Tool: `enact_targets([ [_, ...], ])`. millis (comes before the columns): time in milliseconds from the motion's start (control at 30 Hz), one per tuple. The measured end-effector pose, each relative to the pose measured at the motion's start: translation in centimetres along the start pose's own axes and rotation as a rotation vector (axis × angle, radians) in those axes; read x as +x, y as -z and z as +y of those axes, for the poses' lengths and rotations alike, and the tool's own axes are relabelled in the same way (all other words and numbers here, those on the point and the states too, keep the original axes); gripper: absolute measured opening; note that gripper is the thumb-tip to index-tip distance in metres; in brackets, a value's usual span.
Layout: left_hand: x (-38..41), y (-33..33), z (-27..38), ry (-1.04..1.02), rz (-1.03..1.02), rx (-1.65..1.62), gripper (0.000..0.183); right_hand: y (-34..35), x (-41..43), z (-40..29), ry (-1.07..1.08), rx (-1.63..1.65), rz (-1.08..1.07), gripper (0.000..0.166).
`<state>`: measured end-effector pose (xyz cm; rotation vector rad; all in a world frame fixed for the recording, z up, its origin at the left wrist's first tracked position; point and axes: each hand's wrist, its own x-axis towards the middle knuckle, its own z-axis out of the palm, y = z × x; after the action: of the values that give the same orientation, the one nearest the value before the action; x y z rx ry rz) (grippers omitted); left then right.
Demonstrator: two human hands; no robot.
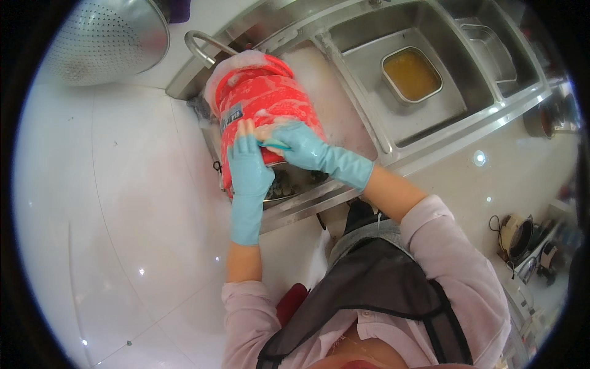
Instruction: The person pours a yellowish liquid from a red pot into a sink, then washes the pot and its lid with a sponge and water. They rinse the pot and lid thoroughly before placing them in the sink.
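Observation:
A red ribbed container (281, 94), streaked with soap foam, lies tilted over the left basin of a steel sink, with a label bearing writing on its side. My left hand (249, 161), in a light blue rubber glove with pale fingertips, rests against its near left side, fingers extended. My right hand (299, 140), gloved alike, is closed on a scrubbing pad (276, 144) with a teal edge, pressed to the red surface beside my left fingers. A dark, metal-rimmed part shows below my hands; what it is I cannot tell.
Foamy water (322, 87) fills the left basin. A curved steel faucet (203, 46) rises behind the container. In the middle basin stands a steel pan (411, 74) of yellow-brown liquid; another metal pan (489, 53) lies in the right basin. A perforated metal strainer (106, 41) is at upper left.

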<state>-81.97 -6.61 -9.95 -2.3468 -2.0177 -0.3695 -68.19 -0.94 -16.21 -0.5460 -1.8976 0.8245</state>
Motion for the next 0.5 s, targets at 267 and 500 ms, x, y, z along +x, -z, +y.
enact_targets([
  [267, 2.9, 2.0, 0.1, -0.232, -0.379, 0.075, 0.054, 4.6, -10.6, 9.1, -0.589, -0.548, -0.252, 0.02],
  [500, 2.8, 2.7, -6.3, -0.038, -0.263, -0.19, 0.065, -0.9, -11.6, 14.9, -0.686, -1.012, -1.037, 0.023],
])
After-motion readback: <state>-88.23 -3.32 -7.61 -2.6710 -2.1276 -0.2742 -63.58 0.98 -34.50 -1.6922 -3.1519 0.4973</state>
